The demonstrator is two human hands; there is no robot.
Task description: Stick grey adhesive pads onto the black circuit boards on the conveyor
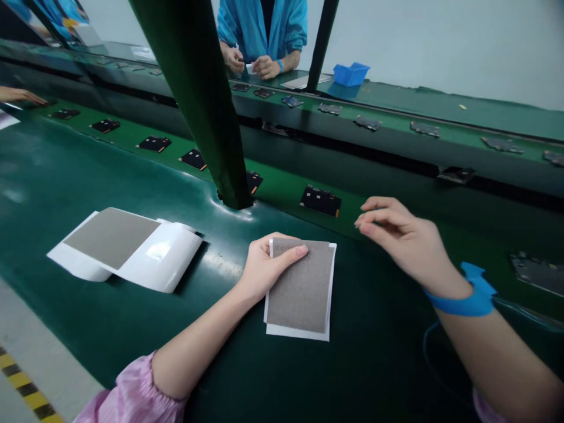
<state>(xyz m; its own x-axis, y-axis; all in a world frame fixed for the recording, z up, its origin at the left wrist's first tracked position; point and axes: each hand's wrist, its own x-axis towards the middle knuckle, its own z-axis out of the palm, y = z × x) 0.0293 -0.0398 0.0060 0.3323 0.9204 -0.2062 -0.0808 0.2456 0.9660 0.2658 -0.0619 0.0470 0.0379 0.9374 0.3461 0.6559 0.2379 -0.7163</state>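
My left hand (268,264) grips a small stack of grey sheets (299,294) with white backing edges, thumb on top and the other fingers hidden underneath. Off to the right, my right hand (396,232) hovers near the green line, fingers loosely curled with gaps between them; I see nothing in it. A blue wrist strap (462,299) circles that wrist. The closest circuit board (321,201), black with an orange corner, lies just left of my right fingertips. On the table to the left rests another pile of grey sheets (112,235) with curling glossy white backing.
A dark green slanted post (198,100) rises from the table (110,176) ahead of me. Several more boards (153,143) lie along the green strip. Across from me, a person in blue (264,35) handles something small beside a blue bin (351,74). Another person's hand (22,95) reaches in at left.
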